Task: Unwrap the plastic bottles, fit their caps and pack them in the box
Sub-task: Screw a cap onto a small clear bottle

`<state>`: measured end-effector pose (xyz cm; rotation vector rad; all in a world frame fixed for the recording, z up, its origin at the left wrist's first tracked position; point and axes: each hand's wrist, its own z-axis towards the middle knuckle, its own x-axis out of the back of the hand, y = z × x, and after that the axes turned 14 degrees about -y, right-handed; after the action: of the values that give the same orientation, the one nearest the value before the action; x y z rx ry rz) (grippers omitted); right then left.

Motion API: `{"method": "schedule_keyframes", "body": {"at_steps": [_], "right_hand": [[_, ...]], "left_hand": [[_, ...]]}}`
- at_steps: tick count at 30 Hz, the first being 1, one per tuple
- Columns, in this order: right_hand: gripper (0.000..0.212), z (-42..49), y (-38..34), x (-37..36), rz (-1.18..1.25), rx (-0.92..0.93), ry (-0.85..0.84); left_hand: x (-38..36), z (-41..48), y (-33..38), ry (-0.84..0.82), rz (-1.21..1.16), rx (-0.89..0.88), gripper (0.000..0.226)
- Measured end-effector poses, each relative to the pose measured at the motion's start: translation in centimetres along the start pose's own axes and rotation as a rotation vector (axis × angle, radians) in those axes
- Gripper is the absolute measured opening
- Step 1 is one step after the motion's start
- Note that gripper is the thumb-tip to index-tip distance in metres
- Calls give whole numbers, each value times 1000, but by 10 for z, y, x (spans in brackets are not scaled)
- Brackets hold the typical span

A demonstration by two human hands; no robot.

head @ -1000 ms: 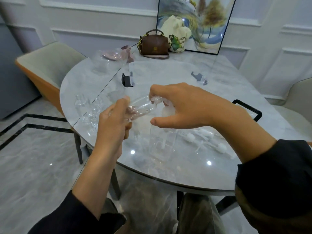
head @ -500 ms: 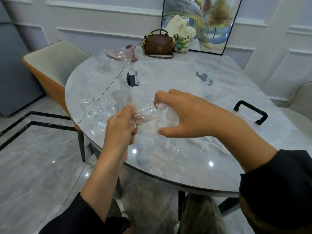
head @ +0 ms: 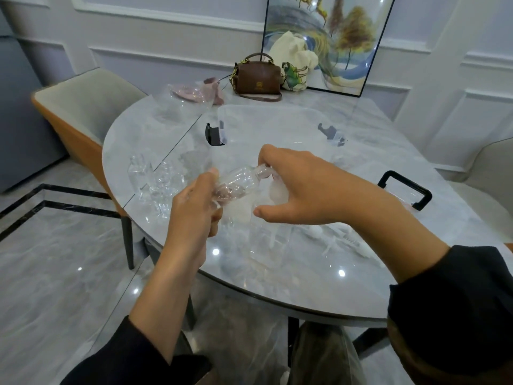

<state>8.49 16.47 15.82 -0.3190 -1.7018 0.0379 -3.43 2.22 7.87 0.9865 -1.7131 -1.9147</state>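
I see the left hand point(head: 194, 207) wrapped round the base of the small clear plastic bottle point(head: 238, 180), which is held tilted above the round grey marble table point(head: 388, 140). The right hand point(head: 302, 184) pinches the bottle's neck end. The clear plastic box with black latches point(head: 263, 107) stands at 12 o'clock from the hands, and the loose clear bottles point(head: 155, 179) stand at 9 o'clock.

Left hand point(head: 194, 209), right hand point(head: 301, 184): curled grips.

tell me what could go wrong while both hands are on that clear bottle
The bottle hangs above the table, held only by the left hand at its body and the right hand at its neck; a slip could drop it. The loose white parts lie by the right forearm and might be swept off.
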Motion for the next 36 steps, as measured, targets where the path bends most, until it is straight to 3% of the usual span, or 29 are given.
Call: {"method": "schedule_keyframes", "body": {"at_steps": [9,18,36], "right_hand": [[60,-2,0,-7,-39,-4,2],[42,-4,-1,12,-66,13,24],[53,-5,-5,-7,-69,-16,102]], "left_hand": [[2,0,-6,-21,13,22,29],[-1,-2,9,-11,41,-5,35],[-3,-1,-1,-24,-19,3,32]]}}
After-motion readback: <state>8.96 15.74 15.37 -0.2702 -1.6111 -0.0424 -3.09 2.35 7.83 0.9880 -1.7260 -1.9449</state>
